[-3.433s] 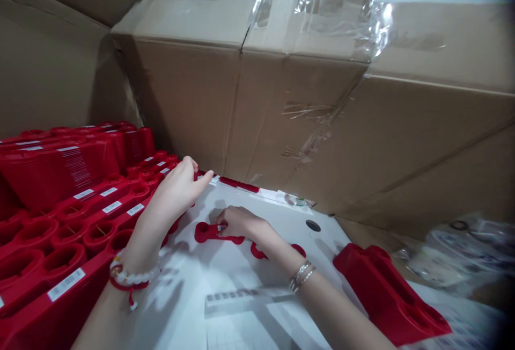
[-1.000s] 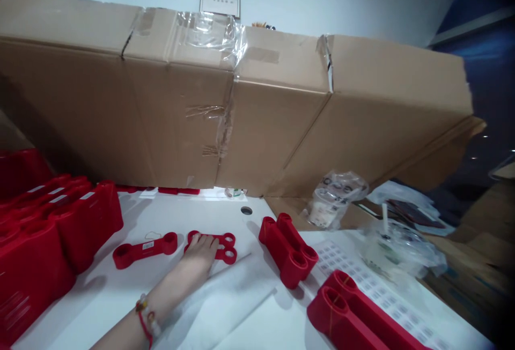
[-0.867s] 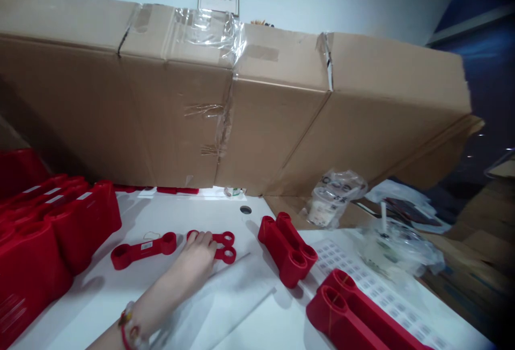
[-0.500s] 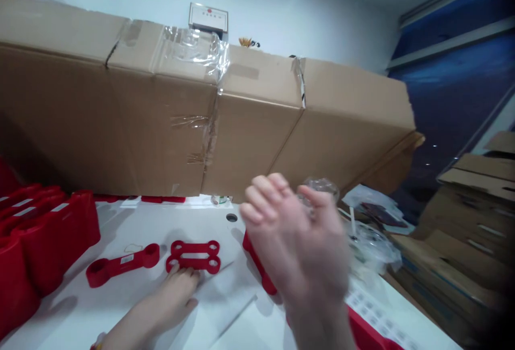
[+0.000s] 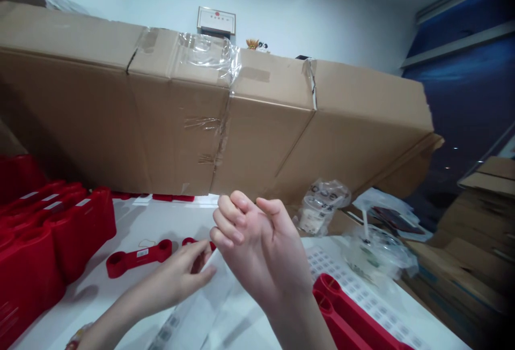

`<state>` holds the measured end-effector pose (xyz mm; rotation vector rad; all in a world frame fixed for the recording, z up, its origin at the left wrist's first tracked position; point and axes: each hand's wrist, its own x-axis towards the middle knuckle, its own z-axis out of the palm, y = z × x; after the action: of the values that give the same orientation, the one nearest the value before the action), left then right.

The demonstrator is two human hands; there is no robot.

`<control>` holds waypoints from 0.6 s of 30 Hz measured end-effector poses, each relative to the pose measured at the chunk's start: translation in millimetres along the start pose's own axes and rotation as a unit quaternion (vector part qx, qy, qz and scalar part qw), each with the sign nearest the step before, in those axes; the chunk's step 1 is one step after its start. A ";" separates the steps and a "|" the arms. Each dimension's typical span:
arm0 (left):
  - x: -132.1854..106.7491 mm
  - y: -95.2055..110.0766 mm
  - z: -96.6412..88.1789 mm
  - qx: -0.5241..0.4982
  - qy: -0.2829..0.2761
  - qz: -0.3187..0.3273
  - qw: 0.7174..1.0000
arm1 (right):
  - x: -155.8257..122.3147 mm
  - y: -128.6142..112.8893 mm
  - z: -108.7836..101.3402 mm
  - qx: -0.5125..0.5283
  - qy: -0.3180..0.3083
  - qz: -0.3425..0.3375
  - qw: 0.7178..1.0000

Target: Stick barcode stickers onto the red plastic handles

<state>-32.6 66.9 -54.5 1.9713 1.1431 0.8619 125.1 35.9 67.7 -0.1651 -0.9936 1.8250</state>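
Note:
My right hand [image 5: 257,248] is raised above the white table [image 5: 139,218], palm turned up towards me. Its fingers curl over the palm, the thumb stands apart, and nothing shows in it. My left hand [image 5: 189,275] reaches in from the lower left, thumb and bent fingers apart. Its fingertips are over a red dumbbell-shaped part [image 5: 189,241], mostly hidden behind them. A thin translucent sheet or bag [image 5: 197,307] runs below my left thumb and behind my right hand. A similar red part [image 5: 139,259] with a white label lies to the left.
Several upright red parts [image 5: 80,232] stand at the left. More red parts [image 5: 341,312] lie at the lower right beside a printed label sheet [image 5: 362,291]. A plastic cup [image 5: 316,216] and clear bags [image 5: 378,256] stand behind. A large cardboard box [image 5: 169,135] spans the back.
My right hand has moved left and down, uncovering the cup. My left hand has shifted right, now covering most of the red part. The translucent sheet lies differently. The view has shifted slightly.

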 end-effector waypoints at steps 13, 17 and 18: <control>-12.5 52.8 -38.8 -0.332 0.293 0.029 0.896 | 10.3 5.6 -37.6 -0.504 0.065 0.062 0.859; -37.5 46.1 -50.7 -0.132 0.491 0.073 0.858 | 17.4 5.0 -41.2 -0.438 0.037 0.052 0.896; -45.9 41.9 -56.9 -0.031 0.504 0.084 0.859 | 17.7 2.7 -42.4 -0.448 0.054 0.025 0.892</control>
<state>-78.2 23.3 1.4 1.5381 1.4393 2.1381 136.7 73.5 43.7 -0.8460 -1.6961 1.2490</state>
